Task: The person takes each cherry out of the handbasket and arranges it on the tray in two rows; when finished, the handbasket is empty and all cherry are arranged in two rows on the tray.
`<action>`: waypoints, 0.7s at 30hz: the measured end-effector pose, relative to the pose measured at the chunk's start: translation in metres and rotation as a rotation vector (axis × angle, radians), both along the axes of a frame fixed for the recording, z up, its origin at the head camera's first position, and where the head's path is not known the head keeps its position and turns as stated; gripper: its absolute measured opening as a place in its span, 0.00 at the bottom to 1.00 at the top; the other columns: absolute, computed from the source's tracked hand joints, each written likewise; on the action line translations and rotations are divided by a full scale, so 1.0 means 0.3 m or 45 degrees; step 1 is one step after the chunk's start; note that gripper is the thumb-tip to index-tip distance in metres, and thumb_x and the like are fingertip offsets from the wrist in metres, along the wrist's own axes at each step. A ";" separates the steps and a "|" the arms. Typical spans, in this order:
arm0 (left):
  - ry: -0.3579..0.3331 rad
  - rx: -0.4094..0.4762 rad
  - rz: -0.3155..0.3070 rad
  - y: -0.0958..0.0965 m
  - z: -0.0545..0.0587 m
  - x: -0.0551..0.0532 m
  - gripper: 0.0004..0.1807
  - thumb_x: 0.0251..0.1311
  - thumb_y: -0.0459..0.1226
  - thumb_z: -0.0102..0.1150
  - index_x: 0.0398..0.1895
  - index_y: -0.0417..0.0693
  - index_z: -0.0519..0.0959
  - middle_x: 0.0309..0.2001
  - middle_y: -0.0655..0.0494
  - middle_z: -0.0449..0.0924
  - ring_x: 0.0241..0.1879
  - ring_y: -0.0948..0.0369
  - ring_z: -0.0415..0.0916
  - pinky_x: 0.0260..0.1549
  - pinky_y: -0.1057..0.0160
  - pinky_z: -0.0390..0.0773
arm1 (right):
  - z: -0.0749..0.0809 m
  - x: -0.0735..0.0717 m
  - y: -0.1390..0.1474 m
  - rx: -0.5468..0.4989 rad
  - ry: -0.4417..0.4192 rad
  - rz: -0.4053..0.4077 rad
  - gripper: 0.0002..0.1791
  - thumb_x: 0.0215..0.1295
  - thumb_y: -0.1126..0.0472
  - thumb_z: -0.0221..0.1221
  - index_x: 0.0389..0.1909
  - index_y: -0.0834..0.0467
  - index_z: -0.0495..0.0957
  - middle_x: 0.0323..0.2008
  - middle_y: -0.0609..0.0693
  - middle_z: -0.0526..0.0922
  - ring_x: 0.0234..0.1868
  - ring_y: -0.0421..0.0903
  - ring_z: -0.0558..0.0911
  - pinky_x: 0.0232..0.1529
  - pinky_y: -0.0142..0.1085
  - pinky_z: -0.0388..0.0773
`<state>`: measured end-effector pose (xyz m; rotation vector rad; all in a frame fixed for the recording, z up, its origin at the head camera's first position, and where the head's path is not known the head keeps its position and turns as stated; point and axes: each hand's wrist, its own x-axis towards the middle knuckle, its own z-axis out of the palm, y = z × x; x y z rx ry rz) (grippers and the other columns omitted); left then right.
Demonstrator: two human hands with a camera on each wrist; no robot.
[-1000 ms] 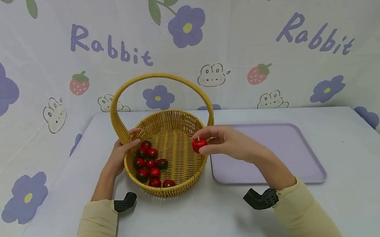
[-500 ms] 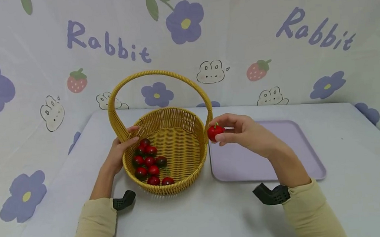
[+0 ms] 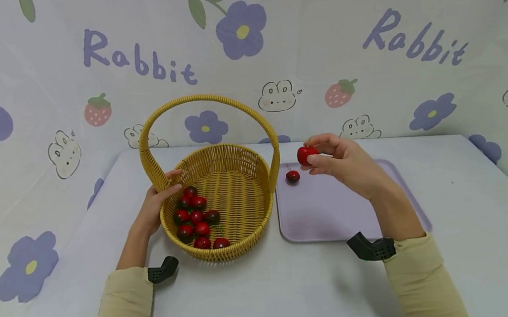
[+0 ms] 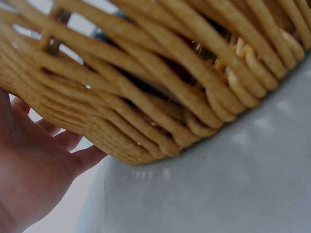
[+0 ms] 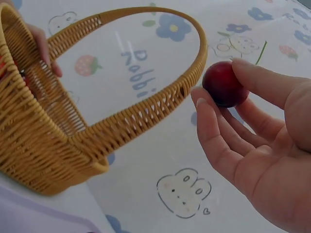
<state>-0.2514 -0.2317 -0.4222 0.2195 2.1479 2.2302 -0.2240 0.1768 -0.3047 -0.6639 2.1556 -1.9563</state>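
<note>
My right hand point(image 3: 346, 166) pinches a dark red cherry point(image 5: 225, 84) with a thin green stem between thumb and fingers, raised over the back of the lilac tray point(image 3: 326, 225). Another cherry point(image 3: 293, 177) lies near the tray's back left corner. My left hand point(image 3: 155, 206) grips the round wicker basket point(image 3: 239, 199) at its left side, by the foot of the tall handle. In the left wrist view its fingers reach behind the woven wall. Several red and dark cherries point(image 3: 197, 216) lie in the left and front part of the basket.
Basket and tray stand side by side on a white-covered table point(image 3: 256, 297), the basket to the left. Its handle point(image 3: 204, 98) arches high above the rim. Behind the table hangs a white cloth point(image 3: 225, 71) printed with flowers, rabbits and strawberries.
My right hand has carried the held cherry from over the basket's right side to the right and back, over the tray. The cherry on the tray has come into sight. My left hand keeps its grip.
</note>
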 end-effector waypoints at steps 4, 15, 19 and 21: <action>0.002 -0.003 0.000 0.001 -0.002 0.000 0.26 0.68 0.36 0.50 0.67 0.38 0.62 0.67 0.42 0.58 0.65 0.50 0.57 0.64 0.49 0.53 | -0.014 -0.022 0.009 -0.081 -0.079 -0.076 0.12 0.67 0.66 0.57 0.50 0.61 0.72 0.47 0.58 0.74 0.43 0.49 0.81 0.48 0.34 0.76; 0.002 -0.007 0.008 -0.001 -0.007 0.003 0.26 0.68 0.36 0.50 0.67 0.38 0.62 0.68 0.42 0.57 0.66 0.49 0.56 0.65 0.49 0.53 | -0.113 -0.120 0.049 -0.140 -0.329 -0.283 0.21 0.64 0.62 0.61 0.55 0.64 0.69 0.46 0.57 0.74 0.40 0.47 0.83 0.46 0.34 0.77; -0.005 -0.022 0.017 0.001 -0.005 0.003 0.26 0.68 0.36 0.49 0.67 0.38 0.62 0.68 0.42 0.57 0.65 0.49 0.57 0.64 0.48 0.54 | -0.161 -0.154 0.064 -0.147 -0.400 -0.284 0.24 0.66 0.64 0.59 0.59 0.67 0.66 0.48 0.58 0.73 0.39 0.44 0.82 0.47 0.34 0.76; -0.006 -0.025 0.020 0.001 -0.003 0.002 0.26 0.68 0.36 0.49 0.67 0.38 0.62 0.68 0.42 0.57 0.65 0.50 0.57 0.64 0.49 0.54 | -0.181 -0.168 0.068 -0.134 -0.426 -0.280 0.26 0.66 0.63 0.59 0.61 0.68 0.64 0.50 0.59 0.72 0.41 0.45 0.82 0.48 0.35 0.76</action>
